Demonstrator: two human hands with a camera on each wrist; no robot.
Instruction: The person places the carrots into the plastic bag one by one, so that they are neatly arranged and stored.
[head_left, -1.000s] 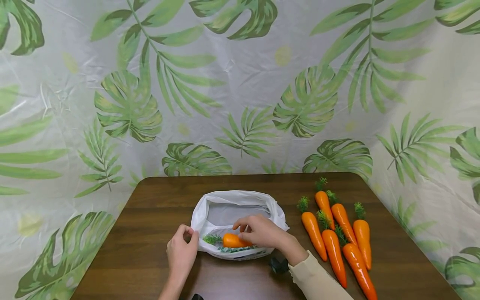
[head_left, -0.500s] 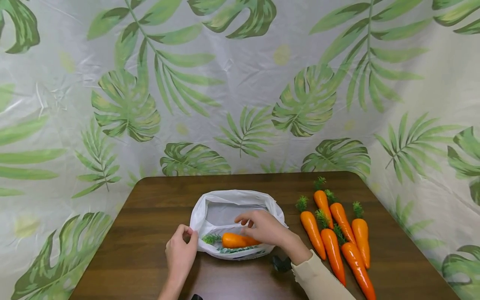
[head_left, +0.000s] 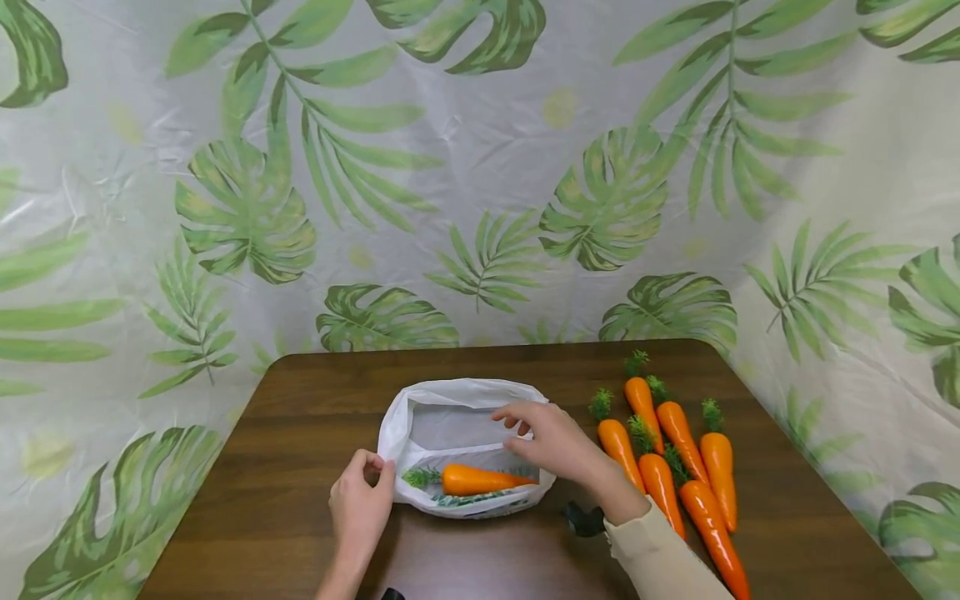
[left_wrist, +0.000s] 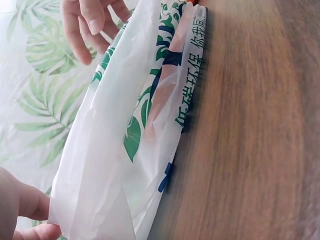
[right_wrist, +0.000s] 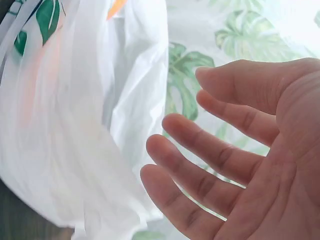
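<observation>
A white plastic bag (head_left: pixel 397 429) printed with green leaves lies on the table with its mouth spread wide. My left hand (head_left: pixel 362 500) pinches the bag's left rim between thumb and fingers, also visible at the lower left of the left wrist view. Inside the bag an orange carrot (head_left: pixel 480 480) with a green frilly top lies on its side, top toward the left. My right hand (head_left: pixel 558 442) hovers over the bag's right rim, fingers loosely bent and holding nothing. In the right wrist view its spread fingers (right_wrist: pixel 215 155) stand beside the bag's white wall.
Several more orange carrots (head_left: pixel 718 475) with green tops lie in a loose group on the right of the brown wooden table (head_left: pixel 300 442). A leaf-patterned sheet (head_left: pixel 480 167) hangs behind the table. A black device (head_left: pixel 583 518) sits at the right wrist.
My right hand has let go of the carrot in the bag and moved up and right toward the rim. The carrot now shows along its whole length. My left hand keeps its pinch.
</observation>
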